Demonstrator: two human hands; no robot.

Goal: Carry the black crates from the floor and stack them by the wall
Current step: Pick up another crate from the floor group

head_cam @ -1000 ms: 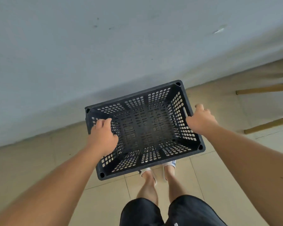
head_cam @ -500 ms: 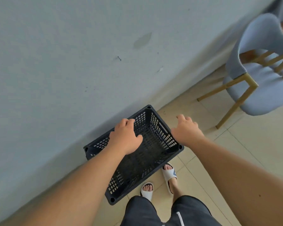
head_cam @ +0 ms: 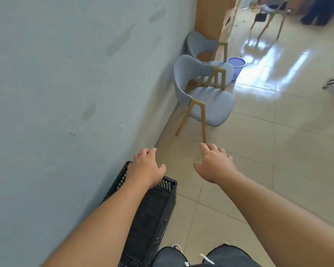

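Observation:
A black perforated crate [head_cam: 152, 214] stands against the grey wall [head_cam: 66, 93] at the lower left, partly hidden by my left forearm. My left hand [head_cam: 148, 167] hovers above the crate's far end with relaxed fingers and holds nothing. My right hand [head_cam: 214, 163] is off to the right of the crate, over the floor tiles, fingers spread and empty. Neither hand touches the crate as far as I can see.
Two grey chairs with wooden legs, the nearer [head_cam: 204, 97] and the farther [head_cam: 202, 47], stand along the wall ahead. A blue wastebasket [head_cam: 236, 67] sits beside them. Shiny beige floor tiles [head_cam: 287, 151] stretch to the right. More chair legs and a person's legs [head_cam: 316, 14] show far off.
Both hands have let go of the crate, which now rests by the wall. My view has swung right along the wall, bringing the chairs and open floor into sight.

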